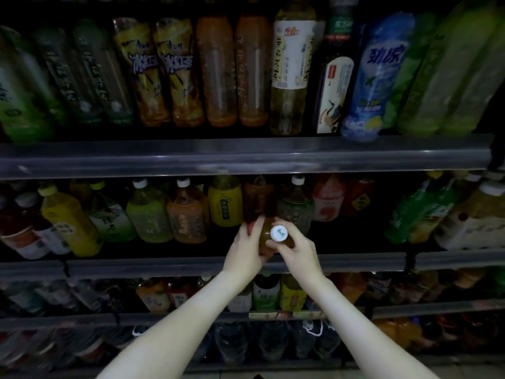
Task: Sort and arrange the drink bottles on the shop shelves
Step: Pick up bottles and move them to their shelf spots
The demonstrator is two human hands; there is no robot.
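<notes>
The person holds one bottle (pixel 264 237) of amber drink with both hands at the front of the middle shelf (pixel 164 265), its white cap (pixel 279 233) facing the camera. The left hand (pixel 244 246) wraps round the bottle's left side, fingers curled over it. The right hand (pixel 296 251) grips it from the right, thumb and fingers closed round the shoulder just under the cap. The bottle sits just in front of a dark brown bottle (pixel 258 198), between a yellow-labelled bottle (pixel 224 201) and a green bottle (pixel 296 203) with a white cap. On the top shelf (pixel 246 157) stands a row of tall bottles, among them a blue one (pixel 379 77). The picture is dim and blurred at the edges
</notes>
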